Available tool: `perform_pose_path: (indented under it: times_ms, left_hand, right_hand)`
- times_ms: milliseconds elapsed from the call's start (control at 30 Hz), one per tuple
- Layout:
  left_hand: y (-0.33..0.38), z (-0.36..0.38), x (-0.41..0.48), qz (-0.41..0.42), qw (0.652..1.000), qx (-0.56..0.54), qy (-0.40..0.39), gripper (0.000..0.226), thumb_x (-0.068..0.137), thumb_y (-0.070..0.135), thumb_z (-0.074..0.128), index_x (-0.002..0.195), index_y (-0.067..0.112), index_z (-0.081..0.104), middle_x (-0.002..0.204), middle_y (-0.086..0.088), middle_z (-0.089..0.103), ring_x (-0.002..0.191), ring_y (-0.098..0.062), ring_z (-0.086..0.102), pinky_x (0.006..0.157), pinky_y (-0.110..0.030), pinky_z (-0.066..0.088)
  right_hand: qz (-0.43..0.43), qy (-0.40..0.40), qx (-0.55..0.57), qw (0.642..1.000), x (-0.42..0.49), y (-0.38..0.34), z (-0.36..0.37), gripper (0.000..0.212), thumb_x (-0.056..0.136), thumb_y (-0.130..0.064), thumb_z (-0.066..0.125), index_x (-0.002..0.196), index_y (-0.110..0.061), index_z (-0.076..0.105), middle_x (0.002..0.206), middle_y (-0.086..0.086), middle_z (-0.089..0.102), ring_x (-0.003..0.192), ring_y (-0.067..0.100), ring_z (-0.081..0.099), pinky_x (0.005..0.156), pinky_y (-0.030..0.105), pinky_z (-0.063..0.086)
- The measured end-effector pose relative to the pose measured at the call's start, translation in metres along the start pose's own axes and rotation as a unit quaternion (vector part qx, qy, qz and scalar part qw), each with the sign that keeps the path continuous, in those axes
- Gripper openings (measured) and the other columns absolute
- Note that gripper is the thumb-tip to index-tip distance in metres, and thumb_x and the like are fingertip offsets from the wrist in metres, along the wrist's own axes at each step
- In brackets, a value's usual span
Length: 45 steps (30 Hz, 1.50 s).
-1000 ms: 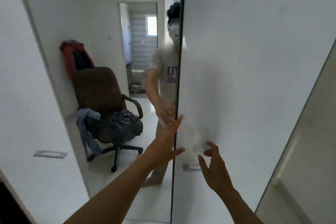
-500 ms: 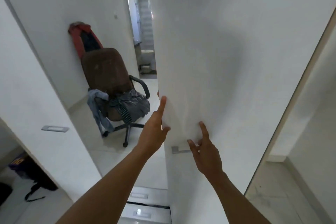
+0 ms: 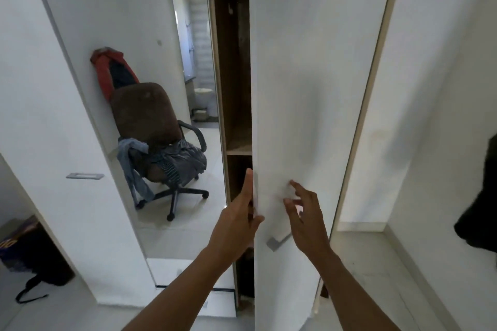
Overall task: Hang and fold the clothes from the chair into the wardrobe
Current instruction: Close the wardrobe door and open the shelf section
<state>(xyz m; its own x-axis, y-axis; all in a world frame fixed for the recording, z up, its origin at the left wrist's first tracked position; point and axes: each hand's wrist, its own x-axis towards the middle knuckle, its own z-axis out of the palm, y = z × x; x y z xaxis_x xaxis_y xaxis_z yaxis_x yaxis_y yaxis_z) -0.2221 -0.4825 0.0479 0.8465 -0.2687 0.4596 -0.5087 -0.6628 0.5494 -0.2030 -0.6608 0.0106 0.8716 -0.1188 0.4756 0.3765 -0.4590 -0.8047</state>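
The white wardrobe door [image 3: 309, 88] stands partly ajar, and a gap shows the dark wooden inside with a shelf [image 3: 239, 152]. My left hand [image 3: 238, 216] grips the door's free edge, thumb on the front face. My right hand [image 3: 304, 212] hovers at the door face just above the metal handle [image 3: 277, 243], fingers spread and holding nothing. In the mirror panel [image 3: 150, 21] to the left I see the brown office chair [image 3: 150, 121] with grey and striped clothes [image 3: 174, 161] on its seat, a blue garment [image 3: 134, 169] over its arm and a red one [image 3: 105, 70] behind its back.
Another white door with a flat handle [image 3: 84, 175] stands open at the left. A dark bag [image 3: 32, 260] lies on the floor behind it. A dark garment [image 3: 481, 209] hangs at the right edge. White walls close in on the right.
The wardrobe door has swung further open, baring the wooden inside. My left hand now holds its edge, and my right hand has lifted off the handle area.
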Motion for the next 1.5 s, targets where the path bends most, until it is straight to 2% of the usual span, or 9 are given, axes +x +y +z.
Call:
perform_pose_path:
  times_ms: [167, 300, 400, 567, 733, 967, 1200, 1333, 1500]
  left_hand:
    - [0.066, 0.022, -0.021, 0.01, 0.995, -0.063, -0.081, 0.121, 0.086, 0.026, 0.076, 0.137, 0.063, -0.027, 0.138, 0.01, 0.053, 0.12, -0.016, 0.061, 0.104, -0.042, 0.048]
    - [0.116, 0.043, -0.016, 0.092, 0.982, -0.096, -0.134, 0.127, 0.081, 0.018, 0.081, 0.135, 0.071, -0.02, 0.121, 0.013, 0.057, 0.106, -0.016, 0.066, 0.098, -0.037, 0.054]
    - [0.154, 0.067, -0.014, 0.086, 0.971, -0.13, -0.183, 0.119, 0.082, 0.018, 0.08, 0.14, 0.067, -0.011, 0.128, 0.008, 0.056, 0.101, -0.016, 0.066, 0.093, -0.03, 0.056]
    - [0.205, 0.106, -0.005, 0.113, 0.97, -0.143, -0.162, 0.101, 0.085, 0.031, 0.077, 0.147, 0.063, 0.004, 0.143, 0.018, 0.042, 0.106, -0.006, 0.056, 0.094, -0.027, 0.056]
    - [0.246, 0.14, 0.015, 0.122, 0.964, -0.117, -0.205, 0.109, 0.081, 0.037, 0.079, 0.15, 0.058, -0.003, 0.153, 0.016, 0.029, 0.129, -0.012, 0.045, 0.106, -0.036, 0.049]
    - [0.288, 0.184, 0.042, 0.121, 0.963, -0.064, -0.232, 0.116, 0.08, 0.039, 0.08, 0.151, 0.052, -0.01, 0.159, 0.012, 0.02, 0.141, -0.016, 0.033, 0.116, -0.038, 0.037]
    - [0.297, 0.191, 0.039, 0.079, 0.974, -0.057, -0.207, 0.11, 0.081, 0.037, 0.08, 0.152, 0.053, -0.002, 0.159, 0.014, 0.024, 0.137, -0.015, 0.04, 0.11, -0.037, 0.045]
    - [0.275, 0.17, 0.025, 0.058, 0.98, -0.043, -0.185, 0.091, 0.08, 0.046, 0.079, 0.152, 0.049, 0.022, 0.147, 0.01, 0.045, 0.115, -0.008, 0.056, 0.096, -0.032, 0.054]
    - [0.212, 0.112, -0.022, -0.028, 0.986, 0.059, -0.155, 0.063, 0.078, 0.051, 0.073, 0.136, 0.033, 0.056, 0.121, 0.01, 0.067, 0.102, -0.009, 0.066, 0.088, -0.029, 0.055]
  right_hand:
    - [-0.041, -0.007, 0.023, 0.999, -0.032, -0.071, -0.095, 0.043, 0.098, -0.057, 0.041, 0.14, -0.06, 0.033, 0.122, -0.01, 0.066, 0.107, 0.012, 0.066, 0.096, 0.038, 0.055]
    - [-0.098, 0.011, -0.064, 0.993, -0.055, -0.126, -0.174, 0.057, 0.096, -0.049, 0.046, 0.14, -0.067, 0.015, 0.121, -0.039, 0.052, 0.099, -0.009, 0.063, 0.081, 0.005, 0.048]
    - [-0.086, -0.001, -0.129, 0.988, -0.069, -0.14, -0.22, 0.078, 0.087, -0.049, 0.056, 0.138, -0.073, 0.003, 0.126, -0.025, 0.052, 0.097, -0.003, 0.065, 0.085, 0.009, 0.049]
    - [-0.044, 0.045, -0.179, 0.982, -0.075, -0.116, -0.278, 0.092, 0.085, -0.029, 0.072, 0.152, -0.053, 0.013, 0.123, -0.015, 0.051, 0.09, 0.004, 0.064, 0.082, 0.018, 0.057]
    - [-0.024, 0.066, -0.21, 0.975, -0.068, -0.09, -0.328, 0.096, 0.087, -0.016, 0.072, 0.148, -0.051, 0.006, 0.12, -0.013, 0.049, 0.088, 0.0, 0.057, 0.069, -0.001, 0.046]
    - [0.001, 0.072, -0.221, 0.973, -0.05, -0.045, -0.389, 0.103, 0.091, -0.009, 0.069, 0.143, -0.061, -0.003, 0.109, -0.007, 0.054, 0.085, 0.007, 0.062, 0.066, 0.0, 0.046]
    - [-0.064, 0.096, -0.252, 0.961, -0.055, -0.033, -0.398, 0.095, 0.087, -0.033, 0.071, 0.152, -0.045, 0.003, 0.12, 0.0, 0.053, 0.084, 0.01, 0.058, 0.078, 0.026, 0.057]
    - [-0.168, 0.163, -0.241, 0.942, -0.073, -0.028, -0.37, 0.072, 0.089, -0.033, 0.073, 0.151, -0.02, 0.039, 0.109, 0.003, 0.058, 0.076, 0.004, 0.053, 0.064, 0.016, 0.052]
    - [-0.16, 0.025, -0.119, 0.98, -0.088, -0.022, -0.291, 0.053, 0.096, -0.026, 0.064, 0.145, -0.021, 0.046, 0.103, -0.006, 0.054, 0.079, 0.006, 0.054, 0.065, 0.02, 0.053]
